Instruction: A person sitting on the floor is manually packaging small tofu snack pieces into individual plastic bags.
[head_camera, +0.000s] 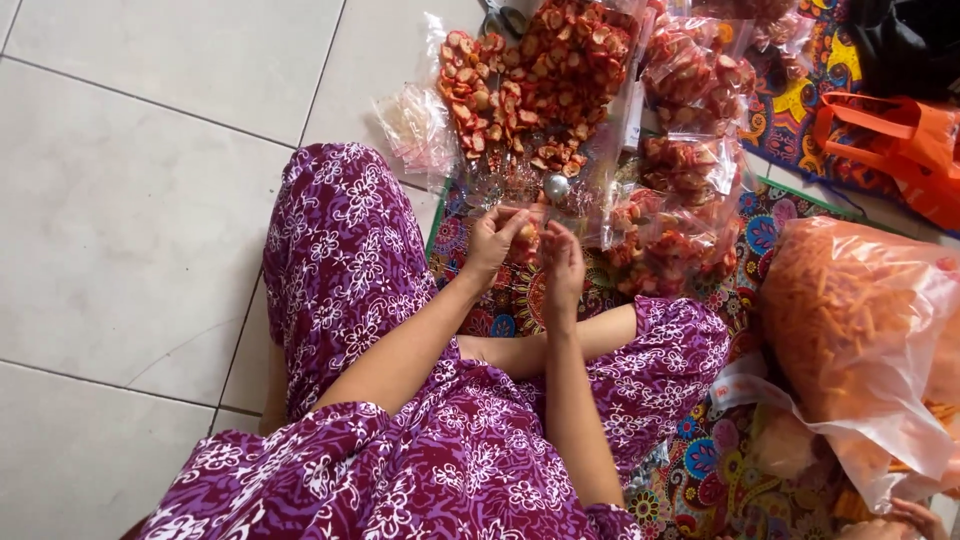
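Seated on floor, both hands at a small snack bag.

Left hand (492, 240) and right hand (560, 262) pinch, fingers together, on a small clear bag (527, 240) held between them, just below the open pile of red snack pieces (535, 80). Filled bags (680, 190) lie right of the pile; a big sack of orange sticks (850, 330) sits farther right. Patterned mat (700, 470) underneath, tile floor (130, 200) left.

Orange bag (905, 150), big sack of orange sticks (850, 330)
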